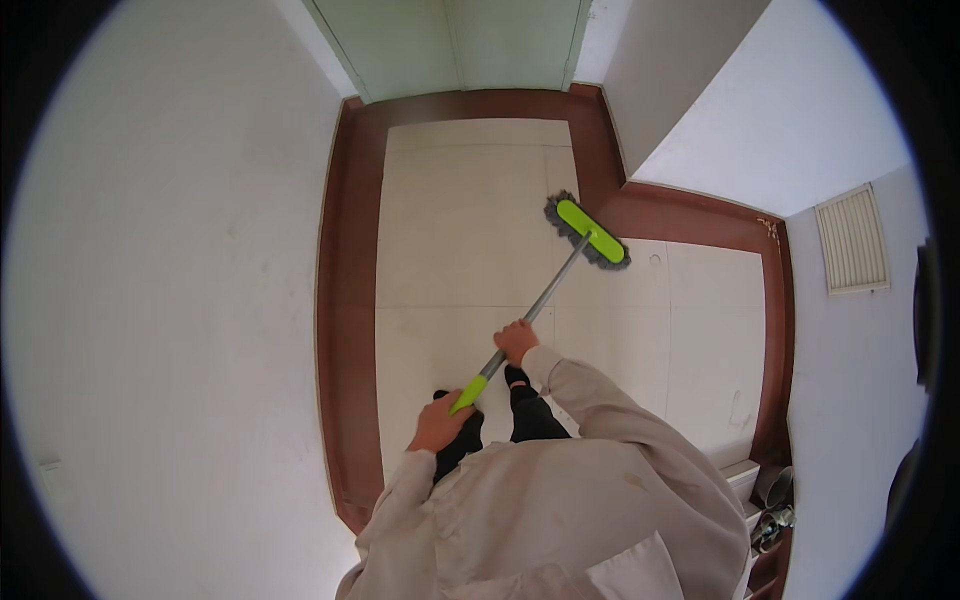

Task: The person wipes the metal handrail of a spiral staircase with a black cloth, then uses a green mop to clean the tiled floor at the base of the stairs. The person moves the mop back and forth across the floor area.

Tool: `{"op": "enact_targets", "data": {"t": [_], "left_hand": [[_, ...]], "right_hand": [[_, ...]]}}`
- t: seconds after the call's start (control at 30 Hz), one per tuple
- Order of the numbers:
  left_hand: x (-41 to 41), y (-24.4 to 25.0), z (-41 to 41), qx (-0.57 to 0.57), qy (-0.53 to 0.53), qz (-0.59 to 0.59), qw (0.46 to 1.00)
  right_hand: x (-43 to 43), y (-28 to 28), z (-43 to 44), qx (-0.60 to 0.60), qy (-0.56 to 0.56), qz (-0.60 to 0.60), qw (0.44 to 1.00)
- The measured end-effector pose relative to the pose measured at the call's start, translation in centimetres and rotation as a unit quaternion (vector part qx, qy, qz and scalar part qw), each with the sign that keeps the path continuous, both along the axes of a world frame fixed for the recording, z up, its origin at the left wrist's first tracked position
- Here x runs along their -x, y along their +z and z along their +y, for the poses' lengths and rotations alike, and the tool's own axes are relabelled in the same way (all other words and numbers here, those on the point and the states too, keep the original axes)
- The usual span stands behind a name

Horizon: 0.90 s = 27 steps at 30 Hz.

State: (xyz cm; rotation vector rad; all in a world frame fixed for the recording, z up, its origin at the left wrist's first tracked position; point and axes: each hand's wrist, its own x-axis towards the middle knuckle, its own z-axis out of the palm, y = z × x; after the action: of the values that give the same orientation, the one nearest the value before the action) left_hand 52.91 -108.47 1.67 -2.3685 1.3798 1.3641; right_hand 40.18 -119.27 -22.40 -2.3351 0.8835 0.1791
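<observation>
A mop with a green plate and grey shaggy pad rests on the floor, over the edge between cream tiles and the dark red border. Its grey metal pole slants down to the left. Around the pole's middle my right hand is closed. My left hand grips the green handle end, lower and to the left, close above my dark shoes and trousers.
White walls stand left and right, with a protruding wall corner near the mop head. Pale green double doors close off the far end. A louvred vent sits on the right wall. Several objects lie on a shelf at lower right.
</observation>
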Motion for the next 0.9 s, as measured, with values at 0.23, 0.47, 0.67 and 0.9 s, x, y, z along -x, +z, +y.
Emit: {"op": "enact_targets", "data": {"t": [0.23, 0.47, 0.67, 0.9], "left_hand": [[-26.7, -6.9, 15.5, 0.048, 0.093, -0.017, 0.994], [-34.5, -0.9, 20.1, 0.024, 0.195, -0.067, 0.978], [-37.5, -8.0, 16.5, 0.025, 0.125, -0.008, 0.992], [-30.9, -20.3, 7.6, 0.143, -0.147, 0.063, 0.977]], "right_hand": [[-23.4, -10.1, 16.1, -0.158, 0.086, -0.125, 0.976], [-32.5, -4.8, 21.7, -0.264, 0.151, -0.216, 0.928], [-32.0, -8.7, 19.3, -0.211, 0.043, -0.12, 0.969], [-20.2, -17.2, 13.1, -0.064, -0.136, -0.057, 0.987]]}}
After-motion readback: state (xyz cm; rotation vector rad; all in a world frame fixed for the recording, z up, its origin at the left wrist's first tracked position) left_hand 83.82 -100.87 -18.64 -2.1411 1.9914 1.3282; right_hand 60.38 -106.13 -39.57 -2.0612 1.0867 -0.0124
